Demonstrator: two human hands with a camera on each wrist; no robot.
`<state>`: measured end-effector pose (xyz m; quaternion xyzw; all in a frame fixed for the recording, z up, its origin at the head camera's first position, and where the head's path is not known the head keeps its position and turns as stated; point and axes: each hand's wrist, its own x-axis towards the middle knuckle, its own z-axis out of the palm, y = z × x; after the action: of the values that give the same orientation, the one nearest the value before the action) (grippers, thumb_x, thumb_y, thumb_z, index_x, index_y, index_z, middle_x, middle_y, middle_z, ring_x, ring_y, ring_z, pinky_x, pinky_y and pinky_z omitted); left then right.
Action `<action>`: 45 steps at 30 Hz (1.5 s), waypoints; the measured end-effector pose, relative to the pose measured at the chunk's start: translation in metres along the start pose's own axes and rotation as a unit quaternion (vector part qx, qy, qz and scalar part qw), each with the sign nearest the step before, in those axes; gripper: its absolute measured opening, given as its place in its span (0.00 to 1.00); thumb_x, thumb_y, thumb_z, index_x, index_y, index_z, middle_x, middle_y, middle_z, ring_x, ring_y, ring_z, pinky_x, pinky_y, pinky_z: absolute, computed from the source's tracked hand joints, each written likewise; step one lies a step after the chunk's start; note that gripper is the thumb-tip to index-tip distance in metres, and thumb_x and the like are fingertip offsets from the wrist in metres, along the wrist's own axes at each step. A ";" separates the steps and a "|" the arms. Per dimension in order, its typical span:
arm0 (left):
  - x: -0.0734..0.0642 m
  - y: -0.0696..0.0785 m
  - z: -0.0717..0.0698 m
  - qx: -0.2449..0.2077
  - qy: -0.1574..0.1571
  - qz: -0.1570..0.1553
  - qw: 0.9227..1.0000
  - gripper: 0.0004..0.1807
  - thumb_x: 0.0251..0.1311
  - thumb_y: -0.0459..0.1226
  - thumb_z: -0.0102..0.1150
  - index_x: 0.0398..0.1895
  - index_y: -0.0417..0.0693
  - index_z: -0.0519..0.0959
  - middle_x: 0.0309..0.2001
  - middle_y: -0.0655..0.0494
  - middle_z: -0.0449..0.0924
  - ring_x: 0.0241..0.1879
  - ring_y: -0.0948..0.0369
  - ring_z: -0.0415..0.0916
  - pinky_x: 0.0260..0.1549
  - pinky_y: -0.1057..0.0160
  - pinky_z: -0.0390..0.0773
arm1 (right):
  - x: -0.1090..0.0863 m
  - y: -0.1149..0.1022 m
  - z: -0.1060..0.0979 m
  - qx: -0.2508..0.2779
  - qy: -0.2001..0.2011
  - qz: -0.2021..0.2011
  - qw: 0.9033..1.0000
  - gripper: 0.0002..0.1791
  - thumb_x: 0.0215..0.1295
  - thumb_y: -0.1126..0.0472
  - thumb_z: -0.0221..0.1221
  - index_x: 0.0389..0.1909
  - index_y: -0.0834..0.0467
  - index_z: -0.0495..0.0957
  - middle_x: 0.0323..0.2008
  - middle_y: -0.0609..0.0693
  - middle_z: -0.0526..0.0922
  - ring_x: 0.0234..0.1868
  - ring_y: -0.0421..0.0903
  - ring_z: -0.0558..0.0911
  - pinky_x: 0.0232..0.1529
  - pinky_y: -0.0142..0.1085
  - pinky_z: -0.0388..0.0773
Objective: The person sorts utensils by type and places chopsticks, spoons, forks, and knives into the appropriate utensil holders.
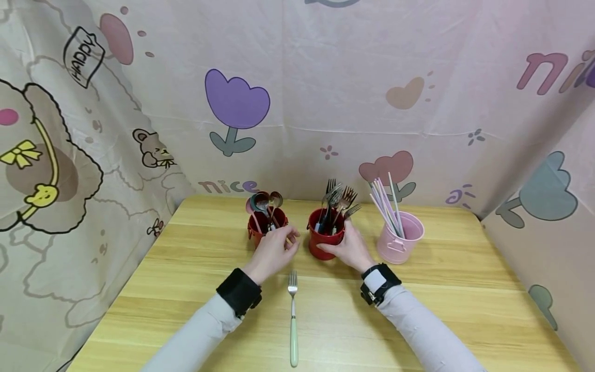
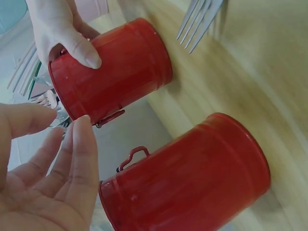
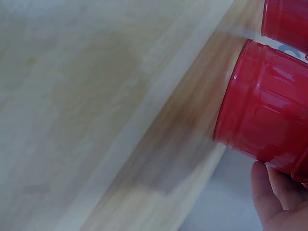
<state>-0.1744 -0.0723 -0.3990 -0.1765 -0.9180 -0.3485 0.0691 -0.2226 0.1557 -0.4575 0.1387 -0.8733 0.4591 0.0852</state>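
Note:
In the head view, my right hand (image 1: 351, 249) grips the middle red bucket (image 1: 321, 239), its thumb across the front wall and its fingers around the right side. Several forks (image 1: 345, 200) stand in that bucket, tines up. My left hand (image 1: 274, 253) hovers in front of the left red bucket (image 1: 254, 235), fingers loosely bent with nothing between them. Several spoons (image 1: 262, 202) stick up from the left bucket. The left wrist view shows the left fingers (image 2: 84, 154) near the rims of both buckets. A fork with a pale green handle (image 1: 293, 330) lies on the table between my forearms.
To the right of the middle bucket stands a pink bucket (image 1: 396, 251) holding several pale, thin sticks (image 1: 387, 209). The wooden table (image 1: 446, 320) ends at the back against a printed cloth (image 1: 316, 103), which also hangs along both sides.

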 end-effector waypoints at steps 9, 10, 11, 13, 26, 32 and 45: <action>-0.023 0.001 0.003 0.016 -0.059 -0.001 0.998 0.07 0.64 0.33 0.63 0.44 0.43 0.81 0.36 0.54 0.82 0.32 0.63 0.76 0.34 0.68 0.80 | -0.001 -0.001 0.000 -0.007 0.003 0.005 1.000 0.49 0.46 0.55 0.80 0.67 0.59 0.64 0.61 0.60 0.80 0.62 0.57 0.81 0.63 0.52 0.77; -0.026 0.000 0.004 0.018 -0.068 -0.002 0.998 0.07 0.64 0.33 0.63 0.44 0.43 0.81 0.36 0.54 0.82 0.32 0.63 0.75 0.33 0.69 0.79 | -0.001 -0.001 0.000 -0.008 0.004 0.005 1.000 0.49 0.46 0.55 0.80 0.67 0.59 0.65 0.61 0.60 0.80 0.62 0.57 0.81 0.63 0.52 0.77; -0.028 0.000 0.005 0.022 -0.076 -0.001 0.997 0.07 0.64 0.33 0.63 0.44 0.43 0.81 0.35 0.55 0.81 0.31 0.63 0.74 0.33 0.69 0.78 | -0.001 -0.001 0.000 -0.009 0.004 0.006 1.000 0.49 0.46 0.55 0.80 0.67 0.59 0.65 0.61 0.60 0.80 0.62 0.57 0.81 0.63 0.52 0.77; -0.034 -0.001 0.007 0.027 -0.091 0.001 0.995 0.06 0.65 0.33 0.63 0.43 0.43 0.81 0.34 0.55 0.80 0.30 0.63 0.73 0.31 0.70 0.76 | -0.001 -0.001 0.000 -0.011 0.005 0.007 1.000 0.48 0.46 0.54 0.80 0.67 0.60 0.65 0.61 0.60 0.80 0.62 0.57 0.81 0.63 0.52 0.78; -0.058 -0.008 0.018 0.019 -0.178 0.009 0.984 0.05 0.66 0.34 0.62 0.41 0.43 0.80 0.26 0.60 0.73 0.24 0.67 0.67 0.25 0.70 0.69 | -0.002 0.001 0.000 -0.012 0.000 0.025 1.000 0.47 0.47 0.54 0.79 0.66 0.59 0.65 0.61 0.59 0.80 0.62 0.57 0.81 0.63 0.51 0.78; -0.064 -0.008 0.022 0.022 -0.219 -0.013 0.975 0.07 0.67 0.37 0.62 0.43 0.45 0.80 0.27 0.61 0.73 0.25 0.66 0.68 0.26 0.70 0.69 | -0.001 0.001 0.001 -0.016 0.000 0.022 1.000 0.47 0.47 0.54 0.79 0.65 0.59 0.65 0.61 0.60 0.80 0.62 0.57 0.81 0.62 0.51 0.78; -0.070 -0.009 0.028 0.020 -0.238 -0.014 0.971 0.04 0.65 0.37 0.63 0.40 0.48 0.80 0.24 0.63 0.74 0.23 0.67 0.67 0.25 0.70 0.68 | -0.001 0.001 0.002 -0.021 0.005 0.018 1.000 0.46 0.47 0.53 0.79 0.64 0.60 0.65 0.60 0.61 0.81 0.61 0.58 0.81 0.61 0.52 0.79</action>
<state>-0.1130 -0.0788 -0.4427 -0.2398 -0.9172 -0.2791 -0.1526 -0.2218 0.1553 -0.4600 0.1189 -0.8848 0.4427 0.0837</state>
